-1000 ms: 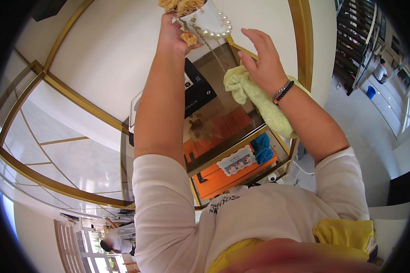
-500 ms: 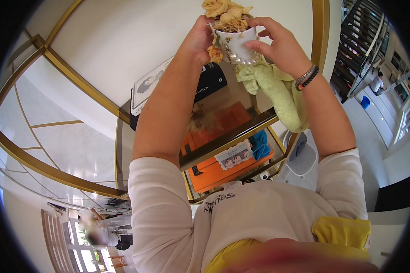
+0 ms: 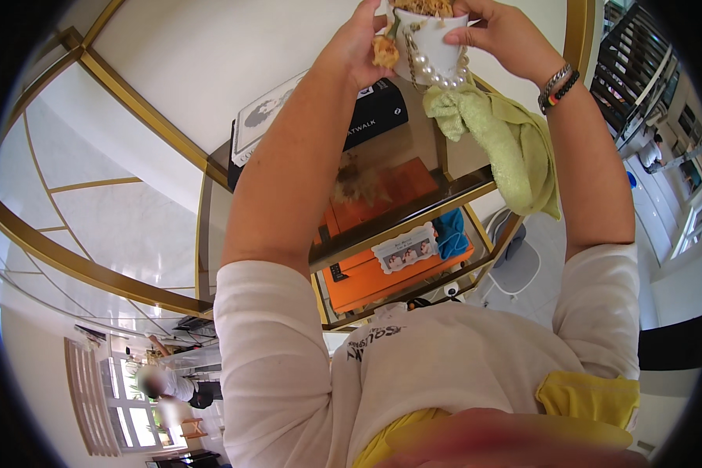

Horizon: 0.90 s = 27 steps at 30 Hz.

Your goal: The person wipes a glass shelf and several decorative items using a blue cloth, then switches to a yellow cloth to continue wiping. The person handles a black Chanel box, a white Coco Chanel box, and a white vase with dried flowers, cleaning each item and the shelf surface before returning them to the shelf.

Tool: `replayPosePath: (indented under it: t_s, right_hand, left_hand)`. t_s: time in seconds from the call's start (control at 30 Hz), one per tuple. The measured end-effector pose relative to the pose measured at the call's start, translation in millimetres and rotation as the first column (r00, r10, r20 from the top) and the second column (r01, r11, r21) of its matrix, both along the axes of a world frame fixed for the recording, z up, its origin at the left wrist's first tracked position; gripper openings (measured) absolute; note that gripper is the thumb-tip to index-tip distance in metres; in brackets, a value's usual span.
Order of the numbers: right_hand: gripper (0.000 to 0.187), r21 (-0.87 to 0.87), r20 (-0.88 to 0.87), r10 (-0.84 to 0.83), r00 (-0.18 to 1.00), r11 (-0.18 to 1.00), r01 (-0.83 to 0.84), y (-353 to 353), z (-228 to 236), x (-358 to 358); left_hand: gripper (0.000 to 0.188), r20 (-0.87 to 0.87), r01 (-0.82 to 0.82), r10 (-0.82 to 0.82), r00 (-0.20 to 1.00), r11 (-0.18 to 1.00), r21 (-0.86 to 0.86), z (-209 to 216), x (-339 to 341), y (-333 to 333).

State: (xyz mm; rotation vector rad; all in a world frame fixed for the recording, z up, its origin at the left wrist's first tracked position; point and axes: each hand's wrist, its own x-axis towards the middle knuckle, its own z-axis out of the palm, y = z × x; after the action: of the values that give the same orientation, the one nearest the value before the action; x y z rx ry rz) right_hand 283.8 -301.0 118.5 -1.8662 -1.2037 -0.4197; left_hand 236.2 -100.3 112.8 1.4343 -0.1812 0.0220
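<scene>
At the far edge of the view, a white pot (image 3: 438,48) holds dried peach-coloured roses (image 3: 429,6), cut off by the picture's top. A pearl string (image 3: 437,76) and a thin chain hang round the pot, and one dried rose (image 3: 384,51) dangles at its left. My left hand (image 3: 357,48) grips the left side, its fingertips partly hidden. At the right rim, my right hand (image 3: 501,35) is closed on the pot, thumb across its front. A light green cloth (image 3: 495,136) hangs just below the pot, over the shelf's edge.
Black and white books (image 3: 370,125) lie on the glass shelf with a gold frame (image 3: 147,103). Below are an orange box (image 3: 359,290), a small photo card (image 3: 405,248) and a blue cloth (image 3: 450,234). A grey-white chair (image 3: 516,265) stands right; another person (image 3: 175,390) is far left.
The pot and both hands have shifted up and right in view, so the upper roses are cut off. My right fingers have closed in on the rim.
</scene>
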Motion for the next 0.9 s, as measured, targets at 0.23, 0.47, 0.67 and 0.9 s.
replayPosePath:
  t_s: [0.23,0.47,0.67,0.9]
  right_hand:
    - [0.040,0.025,0.066,-0.145,0.987,0.989,0.144,17.6,38.4,18.7]
    - [0.041,0.043,0.172,-0.280,0.944,0.960,0.277,72.4,65.0,64.9]
    - [0.038,0.043,0.128,-0.367,0.921,0.930,0.364,127.8,67.2,103.4]
    - [0.033,0.192,-0.002,-0.377,0.926,0.909,0.370,161.5,77.9,101.3]
  left_hand:
    - [0.078,0.140,-0.521,0.503,0.853,0.803,0.288,6.4,-67.4,3.5]
    - [0.069,0.363,-0.642,0.529,0.767,0.639,0.424,-28.8,-184.2,4.5]
    - [0.068,0.470,-0.759,0.624,0.625,0.344,0.553,-103.5,-284.5,13.7]
    - [0.066,0.624,-0.863,0.646,0.440,0.111,0.493,-152.3,-313.4,16.3]
